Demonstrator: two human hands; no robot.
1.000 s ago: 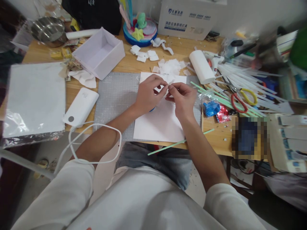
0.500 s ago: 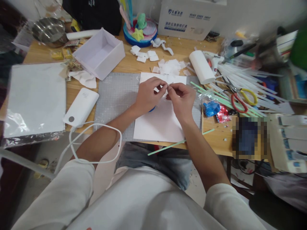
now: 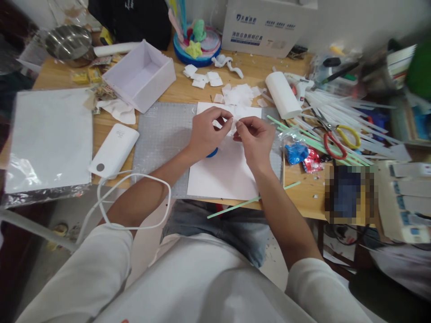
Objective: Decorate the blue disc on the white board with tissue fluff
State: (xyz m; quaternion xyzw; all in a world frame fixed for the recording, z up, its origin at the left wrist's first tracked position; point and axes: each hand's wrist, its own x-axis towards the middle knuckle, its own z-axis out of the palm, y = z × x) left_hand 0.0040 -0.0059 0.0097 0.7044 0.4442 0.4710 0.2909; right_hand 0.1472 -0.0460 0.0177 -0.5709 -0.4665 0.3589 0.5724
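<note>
Above a sheet of white paper [image 3: 222,179], my left hand [image 3: 208,132] and my right hand [image 3: 256,137] face each other with fingertips pinched. Something small and pale shows between them, too faint against the paper to name. The sheet lies on a grey cutting mat [image 3: 161,143]. Under my left hand a blue round thing [image 3: 212,153] is mostly hidden. Just beyond the hands are thin white scraps [image 3: 239,94]. A pale green stick [image 3: 235,208] crosses the table's front edge beneath my right forearm.
Scissors [image 3: 340,139], white and green sticks and a white roll [image 3: 283,95] lie at the right. To the left are a white open box [image 3: 148,80], a power bank [image 3: 114,150] and its cable [image 3: 168,202] over my left forearm. A carton [image 3: 269,27] stands behind.
The fingertips of my two hands have drawn slightly apart. My left hand has shifted a little, and more of the blue thing shows beneath it.
</note>
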